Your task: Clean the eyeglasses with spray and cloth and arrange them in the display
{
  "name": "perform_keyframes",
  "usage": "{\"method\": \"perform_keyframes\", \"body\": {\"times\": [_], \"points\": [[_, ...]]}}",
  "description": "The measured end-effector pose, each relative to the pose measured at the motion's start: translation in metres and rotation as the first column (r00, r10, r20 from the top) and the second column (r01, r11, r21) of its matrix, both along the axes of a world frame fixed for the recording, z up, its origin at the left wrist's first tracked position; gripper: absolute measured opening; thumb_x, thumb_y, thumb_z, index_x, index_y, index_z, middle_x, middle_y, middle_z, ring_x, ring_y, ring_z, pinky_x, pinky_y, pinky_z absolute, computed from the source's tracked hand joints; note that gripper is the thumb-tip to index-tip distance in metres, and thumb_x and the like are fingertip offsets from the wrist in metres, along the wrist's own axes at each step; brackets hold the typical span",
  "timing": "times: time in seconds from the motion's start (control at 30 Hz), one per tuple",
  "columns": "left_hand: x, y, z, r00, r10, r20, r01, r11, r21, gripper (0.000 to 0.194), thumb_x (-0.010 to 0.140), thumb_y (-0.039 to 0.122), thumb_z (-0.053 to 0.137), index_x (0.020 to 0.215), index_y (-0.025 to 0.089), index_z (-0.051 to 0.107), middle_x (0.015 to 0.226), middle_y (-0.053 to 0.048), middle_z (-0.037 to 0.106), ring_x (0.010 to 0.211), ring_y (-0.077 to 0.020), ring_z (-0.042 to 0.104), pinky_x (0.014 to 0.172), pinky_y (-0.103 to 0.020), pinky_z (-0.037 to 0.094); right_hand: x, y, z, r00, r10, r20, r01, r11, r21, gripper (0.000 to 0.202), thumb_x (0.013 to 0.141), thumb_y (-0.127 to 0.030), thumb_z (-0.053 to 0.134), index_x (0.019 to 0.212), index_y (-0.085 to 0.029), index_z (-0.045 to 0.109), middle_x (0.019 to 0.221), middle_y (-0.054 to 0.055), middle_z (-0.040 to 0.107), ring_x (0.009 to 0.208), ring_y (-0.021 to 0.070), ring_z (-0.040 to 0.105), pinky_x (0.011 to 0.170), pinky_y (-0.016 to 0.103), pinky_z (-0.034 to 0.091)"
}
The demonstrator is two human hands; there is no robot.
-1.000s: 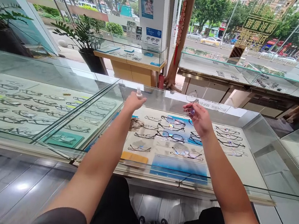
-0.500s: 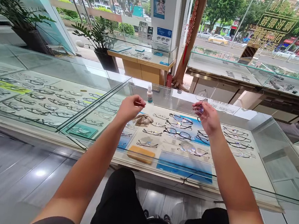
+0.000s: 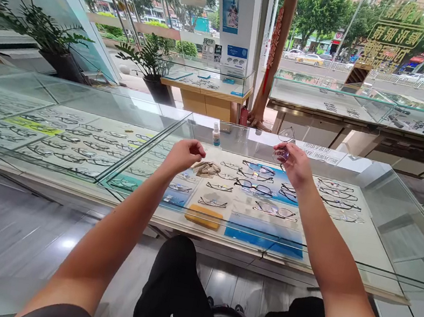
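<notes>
The right hand [image 3: 296, 165] held a pair of glasses [image 3: 280, 153] above the worktop [image 3: 241, 146], its grip pinching the rim between thumb and fingers. The glasses lay at ten o'clock from the palm, turned on end, one lens above the other; the lower lens shone purplish. The right arm ran away from that hand toward five o'clock.

The left hand [image 3: 184, 158] hung over the worktop, well apart from the glasses, which were between two and three o'clock from it. Its grip was curled, fingers bent toward the thumb; whether the tips met I could not tell. Its arm ran off toward seven o'clock.

Near the left hand, between one and two o'clock, a small bottle [image 3: 216, 137] stood upright on the glass, white at the top and blue lower down. A crumpled beige cloth [image 3: 207, 170] lay just beside the fingertips, a little past three o'clock from the hand.

Beneath the glass, rows of frames [image 3: 254, 188] spread out at four o'clock from the cloth. A yellow case [image 3: 204, 217] showed at six o'clock from the cloth, and a blue panel [image 3: 264, 235] at three o'clock from the case.

Beyond the worktop, toward eleven o'clock, stood a potted plant [image 3: 148, 57].
</notes>
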State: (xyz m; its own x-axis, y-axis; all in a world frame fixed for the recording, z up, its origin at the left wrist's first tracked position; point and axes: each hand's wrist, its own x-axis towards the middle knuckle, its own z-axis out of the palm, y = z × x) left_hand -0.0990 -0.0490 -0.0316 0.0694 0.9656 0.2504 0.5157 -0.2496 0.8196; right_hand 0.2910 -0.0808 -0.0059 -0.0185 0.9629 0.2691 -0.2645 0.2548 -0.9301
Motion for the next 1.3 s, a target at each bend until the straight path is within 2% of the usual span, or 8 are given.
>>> {"method": "perform_keyframes", "body": {"times": [0.3, 1.13, 1.23, 1.3], "points": [[0.002, -0.007, 0.01, 0.999, -0.034, -0.009, 0.034, 0.999, 0.011, 0.014, 0.064, 0.025, 0.071, 0.077, 0.022, 0.068, 0.088, -0.007, 0.08, 0.087, -0.0239, 0.076, 0.087, -0.04, 0.059, 0.001, 0.001, -0.001, 0.999, 0.023, -0.023, -0.023, 1.0, 0.015, 0.026, 0.09, -0.055, 0.08, 0.096, -0.029, 0.081, 0.11, 0.005, 0.082, 0.092, 0.0191, 0.07, 0.078, 0.035, 0.053], [0.013, -0.002, 0.005, 0.989, -0.098, -0.109, 0.102, 0.994, 0.026, 0.008, 0.066, 0.025, 0.067, 0.073, 0.021, 0.065, 0.081, -0.004, 0.078, 0.083, -0.024, 0.077, 0.084, -0.038, 0.056, -0.002, -0.001, 0.002, 0.995, 0.049, -0.086, -0.049, 0.999, 0.003, 0.028, 0.085, -0.053, 0.085, 0.093, -0.026, 0.082, 0.105, 0.005, 0.083, 0.087, 0.0161, 0.068, 0.075, 0.03, 0.052], [0.014, 0.0, 0.006, 0.974, -0.131, -0.183, 0.136, 0.991, 0.018, 0.01, 0.07, 0.025, 0.067, 0.079, 0.021, 0.069, 0.087, -0.006, 0.08, 0.088, -0.0256, 0.078, 0.089, -0.04, 0.057, -0.002, -0.001, 0.003, 0.994, 0.054, -0.099, -0.054, 0.999, 0.0, 0.027, 0.085, -0.051, 0.085, 0.093, -0.025, 0.083, 0.104, 0.005, 0.082, 0.086, 0.0155, 0.068, 0.076, 0.029, 0.052], [0.016, 0.005, 0.007, 0.935, -0.175, -0.308, 0.195, 0.98, 0.036, 0.02, 0.074, 0.029, 0.071, 0.092, 0.021, 0.075, 0.103, -0.009, 0.083, 0.101, -0.029, 0.078, 0.095, -0.043, 0.056, -0.003, -0.002, 0.003, 0.993, 0.055, -0.101, -0.056, 0.998, 0.0, 0.026, 0.086, -0.05, 0.085, 0.092, -0.025, 0.083, 0.104, 0.006, 0.082, 0.087, 0.0156, 0.068, 0.076, 0.029, 0.052]]}}
